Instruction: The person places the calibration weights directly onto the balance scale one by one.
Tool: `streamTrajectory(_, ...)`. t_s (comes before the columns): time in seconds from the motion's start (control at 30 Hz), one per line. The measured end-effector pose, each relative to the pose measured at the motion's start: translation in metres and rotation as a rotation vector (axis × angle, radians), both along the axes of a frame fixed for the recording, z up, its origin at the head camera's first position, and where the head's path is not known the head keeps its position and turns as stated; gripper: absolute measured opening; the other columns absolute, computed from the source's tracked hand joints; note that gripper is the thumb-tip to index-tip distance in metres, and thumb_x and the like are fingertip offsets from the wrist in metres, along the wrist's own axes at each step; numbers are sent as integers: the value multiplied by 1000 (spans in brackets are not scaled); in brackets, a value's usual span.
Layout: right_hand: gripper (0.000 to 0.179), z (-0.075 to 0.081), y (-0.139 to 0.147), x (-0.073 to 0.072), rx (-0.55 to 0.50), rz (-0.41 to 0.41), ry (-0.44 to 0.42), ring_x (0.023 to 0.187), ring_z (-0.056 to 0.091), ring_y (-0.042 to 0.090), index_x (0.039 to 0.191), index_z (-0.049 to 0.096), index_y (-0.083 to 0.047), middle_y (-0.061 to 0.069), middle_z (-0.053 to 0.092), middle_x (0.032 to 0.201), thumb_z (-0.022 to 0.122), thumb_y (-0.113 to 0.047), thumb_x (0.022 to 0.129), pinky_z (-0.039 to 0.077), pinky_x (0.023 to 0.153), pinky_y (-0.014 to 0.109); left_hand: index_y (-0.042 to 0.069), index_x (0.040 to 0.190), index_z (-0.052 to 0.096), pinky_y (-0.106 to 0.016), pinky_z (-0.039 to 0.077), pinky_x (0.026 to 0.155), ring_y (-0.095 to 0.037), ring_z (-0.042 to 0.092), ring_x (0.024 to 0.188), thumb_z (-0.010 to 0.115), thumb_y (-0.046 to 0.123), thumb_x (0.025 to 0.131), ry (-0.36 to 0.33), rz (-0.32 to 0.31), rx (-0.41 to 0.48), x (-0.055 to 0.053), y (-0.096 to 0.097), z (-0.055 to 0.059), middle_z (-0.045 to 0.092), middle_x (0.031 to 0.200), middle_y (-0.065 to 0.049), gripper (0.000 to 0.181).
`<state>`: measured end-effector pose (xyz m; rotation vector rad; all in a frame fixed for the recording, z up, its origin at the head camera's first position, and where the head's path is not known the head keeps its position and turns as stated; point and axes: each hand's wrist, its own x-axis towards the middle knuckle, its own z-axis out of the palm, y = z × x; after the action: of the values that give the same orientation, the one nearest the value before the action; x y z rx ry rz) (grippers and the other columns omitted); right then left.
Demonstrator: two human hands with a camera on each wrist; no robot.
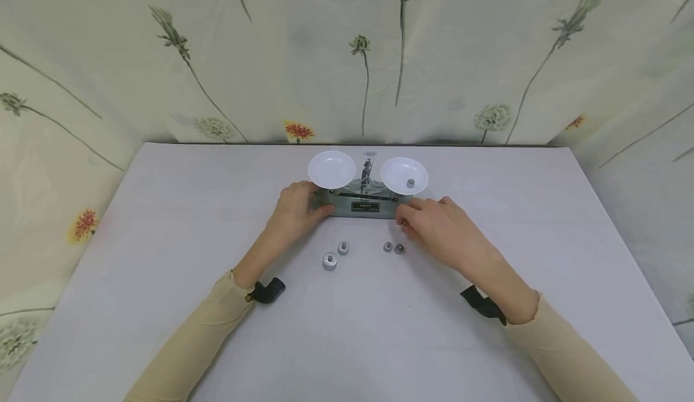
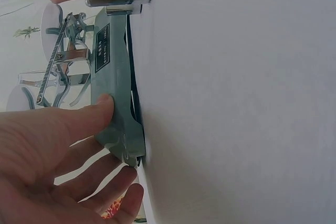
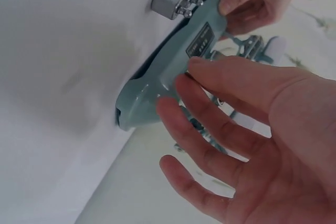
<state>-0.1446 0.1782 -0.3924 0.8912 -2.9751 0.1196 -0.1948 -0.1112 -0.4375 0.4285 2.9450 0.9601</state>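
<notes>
A green balance scale with two white pans stands near the table's back edge. At its left end my left hand grips the base, thumb on the front face and fingers around the end, as the left wrist view shows. My right hand is at the base's right end. Its fingers are loosely bent beside the base in the right wrist view, and no object shows in its grasp; contact is hard to tell. A small metal weight sits on the right pan; the left pan bears nothing.
In front of the scale, a larger weight and a smaller weight stand left of centre. Two small weights, one lighter weight and one darker weight, are by my right hand. A flowered cloth hangs behind the table.
</notes>
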Motion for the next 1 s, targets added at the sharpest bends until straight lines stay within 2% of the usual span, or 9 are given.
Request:
streamTrajectory(0.53,16,12,-1,2,-17,-17,6,90,75,24,110,76,-14,5,80,104,83,-14,95,57,85,50,-3,133,70,-53,54,113,-40,69,129,85,25,94,-8,5,3,1,-1,1,76,130,-22,50)
streamTrajectory(0.83,16,20,-1,8,-31,2,22,83,72,21,108,75,-15,2,79,100,84,-15,94,57,84,49,-3,135,69,-54,54,115,-40,68,132,84,25,94,-23,12,6,2,0,1,75,133,-24,52)
streamTrajectory(1.0,16,29,-2,10,-35,31,60,83,72,21,108,74,-16,2,78,99,83,-15,95,58,84,47,-3,135,69,-53,54,115,-41,68,131,85,26,94,-14,13,2,2,0,1,75,133,-24,53)
